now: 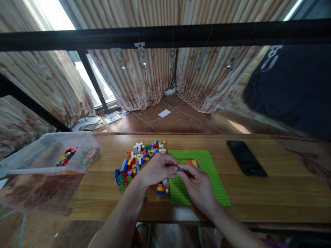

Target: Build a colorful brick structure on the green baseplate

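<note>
Both hands meet over the left part of a green baseplate [216, 186]. My left hand [157, 168] pinches at a small green toy brick [180, 169], with a bit of red or pink at the fingertips. From the other side, my right hand [195, 182] grips the same green brick between thumb and forefinger. Behind the right hand, a row of orange, yellow and pink bricks [192, 162] sits on the baseplate, partly hidden. A small stack of orange, yellow and blue bricks [160, 189] stands left of the plate. Loose bricks [133, 163] lie heaped beside my left hand.
A clear plastic bin [49, 137] with several bricks in it stands at the table's left end. A black phone [246, 158] lies on the wooden table [289, 186] at right. A black metal bar [165, 36] crosses beyond the table, before striped curtains [144, 79].
</note>
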A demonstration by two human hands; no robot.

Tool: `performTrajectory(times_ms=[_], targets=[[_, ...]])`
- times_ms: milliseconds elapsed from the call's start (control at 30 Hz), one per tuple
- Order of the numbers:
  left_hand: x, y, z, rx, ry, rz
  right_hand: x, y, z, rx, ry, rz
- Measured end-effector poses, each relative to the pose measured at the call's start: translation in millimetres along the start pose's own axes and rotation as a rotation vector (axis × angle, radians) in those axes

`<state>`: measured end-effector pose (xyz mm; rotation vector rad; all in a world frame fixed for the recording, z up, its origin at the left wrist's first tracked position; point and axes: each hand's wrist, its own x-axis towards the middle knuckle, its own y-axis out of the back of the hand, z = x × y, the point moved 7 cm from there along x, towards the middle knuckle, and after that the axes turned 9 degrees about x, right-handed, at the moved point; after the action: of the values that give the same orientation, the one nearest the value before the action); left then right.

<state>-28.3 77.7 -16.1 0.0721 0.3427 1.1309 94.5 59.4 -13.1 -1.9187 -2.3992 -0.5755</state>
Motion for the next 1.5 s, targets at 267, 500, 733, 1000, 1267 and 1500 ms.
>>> performTrajectory(times_ms=[267, 500, 733, 1000, 1267, 1500], targets=[[3, 32.3, 0, 0.321, -0.066, 0.312, 19, 69, 10, 0.119, -0.084, 0.251], [-16, 76.0, -12, 0.873, 0.148, 0.380, 23, 83, 37, -0.150, -0.053, 0.069], [-19, 76.7, -21, 0.929, 0.265, 0.350, 15, 54, 32, -0.266, -0.065, -0.055], [-17, 77.3, -18, 0.907, 0.240, 0.376, 15, 44, 32, -0.371, -0.042, -0.136], [-19, 81.0, -13, 0.936, 0.178, 0.450, 14, 40, 31, -0.413, 0.007, -0.145], [-21, 83.7, -12, 0.871, 0.145, 0.486, 13, 38, 29, -0.374, 0.015, -0.104]])
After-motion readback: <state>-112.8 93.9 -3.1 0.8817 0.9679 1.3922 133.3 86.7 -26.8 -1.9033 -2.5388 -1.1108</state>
